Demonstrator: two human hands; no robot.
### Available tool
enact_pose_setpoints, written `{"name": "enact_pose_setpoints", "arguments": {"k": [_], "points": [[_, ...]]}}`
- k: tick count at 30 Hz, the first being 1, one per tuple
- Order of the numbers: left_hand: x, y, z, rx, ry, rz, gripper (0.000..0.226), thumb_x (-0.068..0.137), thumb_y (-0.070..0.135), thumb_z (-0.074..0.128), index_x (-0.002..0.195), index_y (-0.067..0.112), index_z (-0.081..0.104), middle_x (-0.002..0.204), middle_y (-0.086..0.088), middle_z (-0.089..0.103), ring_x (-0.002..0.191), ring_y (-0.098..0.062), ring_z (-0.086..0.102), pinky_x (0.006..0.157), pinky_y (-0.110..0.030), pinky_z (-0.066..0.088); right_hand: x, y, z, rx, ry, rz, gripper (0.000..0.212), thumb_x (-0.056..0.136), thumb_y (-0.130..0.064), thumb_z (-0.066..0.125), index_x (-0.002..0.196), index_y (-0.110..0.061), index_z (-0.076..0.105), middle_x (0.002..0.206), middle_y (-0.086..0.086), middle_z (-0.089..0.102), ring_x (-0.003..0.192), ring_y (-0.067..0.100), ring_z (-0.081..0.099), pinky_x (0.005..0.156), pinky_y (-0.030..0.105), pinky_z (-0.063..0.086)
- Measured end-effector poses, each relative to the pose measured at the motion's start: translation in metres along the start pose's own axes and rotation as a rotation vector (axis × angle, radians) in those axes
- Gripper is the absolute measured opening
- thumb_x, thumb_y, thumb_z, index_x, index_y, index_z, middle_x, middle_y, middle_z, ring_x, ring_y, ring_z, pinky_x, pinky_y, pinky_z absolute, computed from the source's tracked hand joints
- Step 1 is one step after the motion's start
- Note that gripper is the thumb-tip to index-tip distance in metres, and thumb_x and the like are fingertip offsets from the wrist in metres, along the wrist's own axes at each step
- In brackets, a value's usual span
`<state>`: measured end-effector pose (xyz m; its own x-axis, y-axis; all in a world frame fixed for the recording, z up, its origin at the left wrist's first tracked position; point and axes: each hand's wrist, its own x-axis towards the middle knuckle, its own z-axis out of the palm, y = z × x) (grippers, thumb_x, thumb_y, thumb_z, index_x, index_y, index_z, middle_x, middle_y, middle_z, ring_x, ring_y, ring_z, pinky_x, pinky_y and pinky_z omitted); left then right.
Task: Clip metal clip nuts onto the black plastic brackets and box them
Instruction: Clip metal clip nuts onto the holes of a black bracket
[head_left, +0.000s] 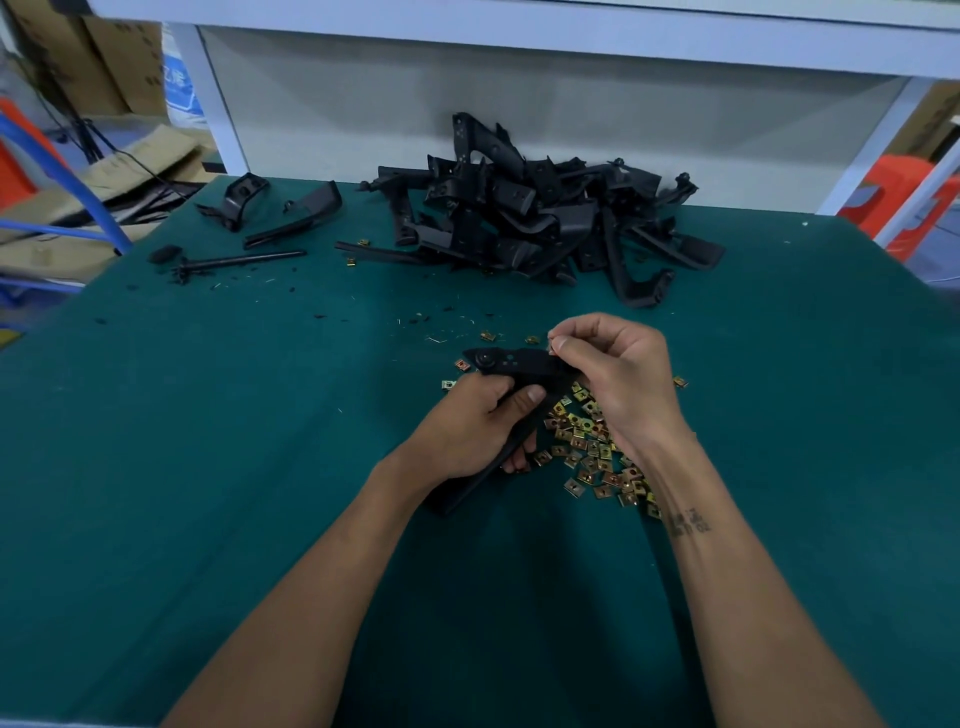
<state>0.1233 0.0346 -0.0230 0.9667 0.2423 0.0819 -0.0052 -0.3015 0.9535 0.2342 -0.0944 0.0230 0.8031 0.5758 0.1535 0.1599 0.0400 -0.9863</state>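
My left hand (475, 426) grips a long black plastic bracket (514, 362) by its middle, above the green mat. The bracket's wide end points up and away from me. My right hand (615, 374) pinches a small metal clip nut (551, 347) between thumb and forefinger at the right edge of that wide end. Under and beside my right wrist lies a loose heap of brass-coloured clip nuts (587, 447).
A big pile of black brackets (530, 218) lies at the back of the green mat (208, 467). Separate black parts (291, 213) and a thin rod (244, 259) lie at the back left. Cardboard boxes (98, 62) stand off the table's left; a white frame post (208, 98) rises behind.
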Motion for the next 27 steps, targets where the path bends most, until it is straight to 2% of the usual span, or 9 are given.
{"name": "enact_pose_setpoints", "arguments": {"k": [6, 9, 15, 19, 23, 27], "points": [[0.000, -0.001, 0.000, -0.033, -0.011, 0.012, 0.035, 0.109, 0.027, 0.046, 0.085, 0.004, 0.056, 0.065, -0.009, 0.067, 0.047, -0.025, 0.062, 0.043, -0.031, 0.050, -0.006, 0.004, 0.015, 0.011, 0.165, -0.093, 0.017, 0.080, -0.012, 0.072, 0.071, -0.026, 0.077, 0.069, -0.007, 0.070, 0.066, 0.003, 0.060, 0.062, 0.016, 0.048], [-0.001, -0.001, 0.000, -0.060, -0.017, 0.018, 0.035, 0.109, 0.027, 0.046, 0.085, 0.003, 0.055, 0.063, -0.008, 0.065, 0.044, -0.025, 0.060, 0.041, -0.031, 0.048, -0.011, 0.007, 0.023, 0.076, 0.241, -0.086, 0.016, 0.081, -0.012, 0.073, 0.072, -0.024, 0.076, 0.069, -0.007, 0.069, 0.067, 0.004, 0.060, 0.063, 0.017, 0.049], [-0.001, 0.001, 0.001, -0.085, -0.026, 0.013, 0.034, 0.109, 0.026, 0.046, 0.087, 0.002, 0.055, 0.063, -0.006, 0.063, 0.044, -0.023, 0.059, 0.040, -0.030, 0.048, -0.017, 0.010, 0.022, 0.049, 0.278, -0.120, 0.014, 0.088, -0.007, 0.071, 0.081, -0.018, 0.075, 0.073, -0.011, 0.070, 0.068, 0.001, 0.059, 0.064, 0.015, 0.048], [-0.003, 0.004, 0.001, -0.106, -0.019, 0.016, 0.030, 0.109, 0.027, 0.047, 0.085, 0.012, 0.058, 0.063, -0.006, 0.062, 0.044, -0.023, 0.058, 0.041, -0.029, 0.048, -0.024, 0.012, 0.032, 0.057, 0.340, -0.131, 0.013, 0.093, -0.007, 0.067, 0.085, -0.016, 0.073, 0.073, -0.014, 0.069, 0.068, -0.001, 0.058, 0.063, 0.014, 0.047], [-0.003, 0.004, 0.002, -0.107, -0.021, 0.007, 0.035, 0.109, 0.026, 0.047, 0.091, -0.004, 0.056, 0.063, -0.008, 0.060, 0.044, -0.025, 0.056, 0.042, -0.030, 0.047, -0.027, 0.011, 0.037, 0.013, 0.384, -0.140, 0.016, 0.095, -0.008, 0.064, 0.084, -0.017, 0.070, 0.069, -0.016, 0.064, 0.062, -0.001, 0.054, 0.058, 0.016, 0.045], [-0.003, 0.003, 0.002, -0.120, -0.033, 0.028, 0.036, 0.109, 0.024, 0.046, 0.091, -0.006, 0.056, 0.064, -0.012, 0.058, 0.045, -0.028, 0.055, 0.045, -0.031, 0.046, -0.034, 0.009, 0.045, 0.007, 0.436, -0.195, 0.012, 0.097, -0.005, 0.060, 0.088, -0.009, 0.066, 0.060, -0.018, 0.060, 0.049, -0.006, 0.054, 0.046, 0.012, 0.040]]}}
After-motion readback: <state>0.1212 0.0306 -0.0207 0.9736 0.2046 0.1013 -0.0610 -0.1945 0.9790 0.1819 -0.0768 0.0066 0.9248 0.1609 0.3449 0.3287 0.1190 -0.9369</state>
